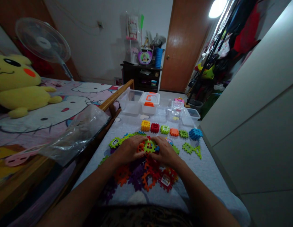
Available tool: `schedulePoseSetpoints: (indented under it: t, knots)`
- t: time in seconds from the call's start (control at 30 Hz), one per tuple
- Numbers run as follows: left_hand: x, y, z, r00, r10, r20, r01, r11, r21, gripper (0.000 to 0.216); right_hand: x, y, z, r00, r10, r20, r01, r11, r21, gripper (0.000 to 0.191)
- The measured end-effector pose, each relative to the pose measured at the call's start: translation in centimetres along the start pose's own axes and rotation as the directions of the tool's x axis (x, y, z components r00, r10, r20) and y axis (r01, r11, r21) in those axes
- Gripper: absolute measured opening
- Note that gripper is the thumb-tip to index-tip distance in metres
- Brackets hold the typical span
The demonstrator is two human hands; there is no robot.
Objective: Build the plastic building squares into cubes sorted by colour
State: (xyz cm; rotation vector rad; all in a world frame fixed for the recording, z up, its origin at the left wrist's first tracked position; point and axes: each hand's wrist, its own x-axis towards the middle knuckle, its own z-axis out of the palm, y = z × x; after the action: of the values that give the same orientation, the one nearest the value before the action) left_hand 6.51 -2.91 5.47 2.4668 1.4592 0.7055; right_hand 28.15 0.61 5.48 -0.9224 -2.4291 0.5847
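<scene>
Both bare hands meet over the heap of toothed plastic pieces, and between them stands the green window piece (149,147). It lies at three o'clock from the left hand (131,147) and just past nine o'clock from the right hand (164,152), so neither hand is clearly nearer. Each hand is curled in a grasp, fingertips at the piece's upper side and thumb at its lower; how hard they press cannot be told. The piece looks nearly square, without a plain long axis, its windowed side facing the person. From it, the yellow stack (145,125) sits at twelve o'clock, the red stack (154,127) nearer one, and the blue stack (195,134) at the row's far end towards two. A loose green piece (187,148) lies at three o'clock, the purple pieces (137,175) at seven, and a red piece with a white window (165,180) at five.
</scene>
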Motion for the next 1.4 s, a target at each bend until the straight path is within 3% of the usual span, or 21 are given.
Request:
schedulePoseSetpoints:
  t: [0.17, 0.33, 0.5, 0.6, 0.73, 0.9, 0.97, 1.1, 1.4]
  knots:
    - [0.0, -0.3, 0.2, 0.999, 0.018, -0.040, -0.019, 1.000, -0.007, 0.044, 0.4, -0.4, -0.4, 1.000, 0.003, 0.024, 0.000, 0.996, -0.089, 0.054]
    - [0.4, 0.2, 0.8, 0.999, 0.010, -0.040, -0.010, 1.000, -0.008, 0.042, 0.9, -0.5, -0.1, 0.999, 0.035, 0.037, -0.027, 0.978, -0.205, 0.046]
    - [0.8, 0.2, 0.2, 0.999, 0.009, -0.053, -0.010, 1.000, -0.012, 0.050, 2.1, 2.1, -1.4, 0.998, -0.046, 0.036, 0.054, 0.971, -0.235, 0.046]
    - [0.4, -1.4, -1.5, 0.991, -0.077, -0.113, 0.078, 0.997, 0.006, 0.048, 3.6, 5.5, -3.3, 0.996, 0.081, -0.033, -0.087, 0.946, -0.312, 0.046]
    - [-1.4, -5.7, -3.3, 0.946, -0.293, -0.137, 0.289, 0.956, -0.047, 0.055, 5.7, 9.9, -5.3, 0.963, 0.267, -0.039, -0.261, 0.883, -0.389, 0.048]
    - [-3.4, -10.3, -2.3, 0.850, -0.509, -0.132, 0.493, 0.859, -0.140, 0.060, 7.2, 12.3, -5.1, 0.939, 0.340, 0.054, -0.284, 0.854, -0.436, 0.051]
    - [-3.8, -10.9, -1.4, 0.836, -0.534, -0.131, 0.515, 0.844, -0.154, 0.062, 7.4, 12.6, -4.8, 0.935, 0.347, 0.068, -0.282, 0.849, -0.447, 0.052]
    - [-4.0, -10.8, -0.4, 0.850, -0.520, -0.086, 0.505, 0.850, -0.152, 0.063, 7.5, 12.8, -4.4, 0.927, 0.365, 0.086, -0.284, 0.834, -0.474, 0.053]
    - [-4.4, -10.6, -0.1, 0.844, -0.532, -0.070, 0.508, 0.834, -0.214, 0.062, 7.2, 12.8, -4.2, 0.930, 0.351, 0.110, -0.259, 0.838, -0.480, 0.059]
